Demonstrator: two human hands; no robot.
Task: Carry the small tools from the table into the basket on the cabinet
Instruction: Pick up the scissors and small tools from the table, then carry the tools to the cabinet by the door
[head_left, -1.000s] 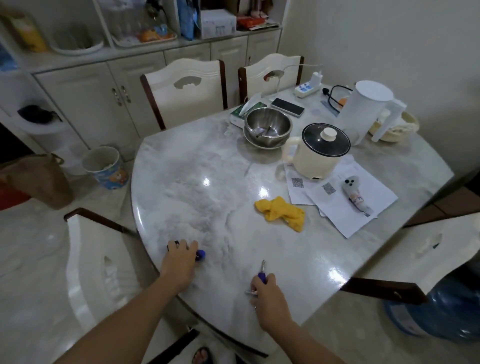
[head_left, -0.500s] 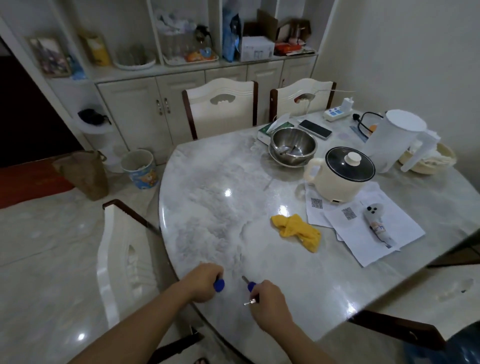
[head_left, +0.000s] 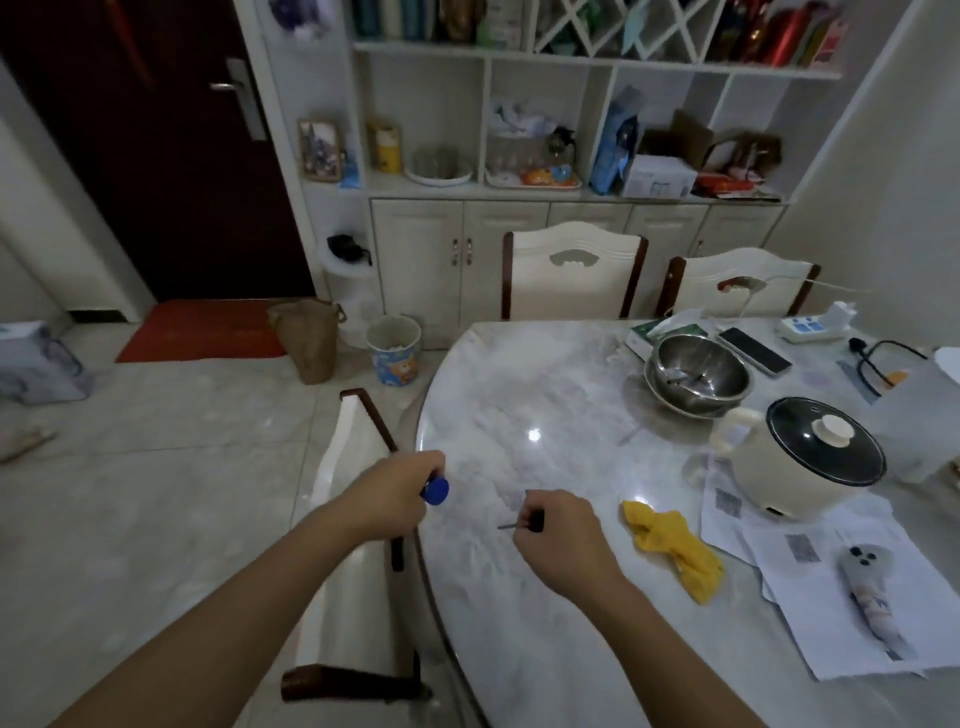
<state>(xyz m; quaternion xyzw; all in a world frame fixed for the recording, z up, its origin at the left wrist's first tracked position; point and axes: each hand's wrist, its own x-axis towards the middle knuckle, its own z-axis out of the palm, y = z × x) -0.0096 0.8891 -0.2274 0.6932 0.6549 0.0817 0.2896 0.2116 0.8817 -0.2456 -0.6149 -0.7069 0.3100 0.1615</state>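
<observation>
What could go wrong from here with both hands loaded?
1. The right hand pinches its tool with only a thin metal tip showing; it could slip out on the walk.
2. The chair stands close by the left hand, which grips a blue-capped tool; the arm may knock it when turning.
3. No basket is clearly visible on the crowded cabinet, so the drop-off may need searching.

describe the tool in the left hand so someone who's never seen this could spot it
Start at the round marble table and go to its near-left edge, where the left hand is closed in a fist. The tool with the blue round end pokes out of it; the right hand shows only a thin metal tip.
</observation>
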